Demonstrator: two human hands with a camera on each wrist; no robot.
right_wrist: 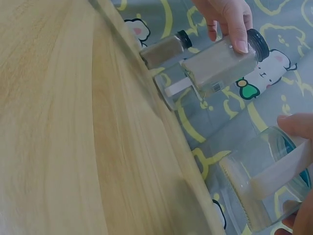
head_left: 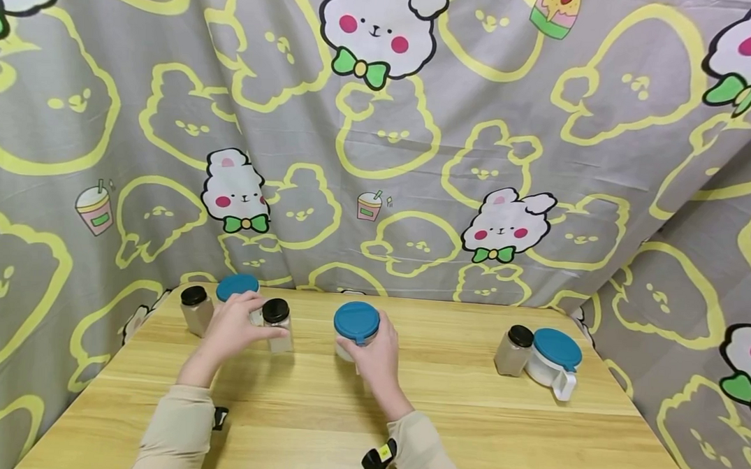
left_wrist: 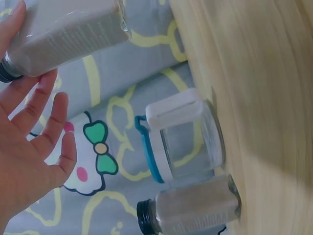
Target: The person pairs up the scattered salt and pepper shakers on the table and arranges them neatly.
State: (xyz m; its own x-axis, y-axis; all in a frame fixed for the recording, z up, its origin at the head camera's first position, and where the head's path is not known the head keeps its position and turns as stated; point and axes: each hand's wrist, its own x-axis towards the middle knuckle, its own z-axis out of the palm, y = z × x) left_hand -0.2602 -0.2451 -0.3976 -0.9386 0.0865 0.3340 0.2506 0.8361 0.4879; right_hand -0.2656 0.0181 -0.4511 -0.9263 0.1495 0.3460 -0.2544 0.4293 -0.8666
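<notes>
My left hand (head_left: 229,326) pinches a square clear jar (head_left: 281,340) with a black lid near its top, fingers behind and thumb in front. In the left wrist view this jar (left_wrist: 68,34) stands off the tabletop, filled with something pale brown. My right hand (head_left: 376,357) grips a round glass jar (head_left: 355,321) with a blue lid. Its white handle (right_wrist: 281,169) shows in the right wrist view, where the jar is raised above the table and a pale layer lies at its bottom.
A second black-lidded jar (head_left: 196,310) and a blue-lidded handled jar (left_wrist: 186,142) stand at the table's back left. At the right stand another black-lidded jar (head_left: 514,349) and another blue-lidded handled jar (head_left: 557,347). A patterned curtain (head_left: 416,159) hangs behind the wooden table (head_left: 304,427).
</notes>
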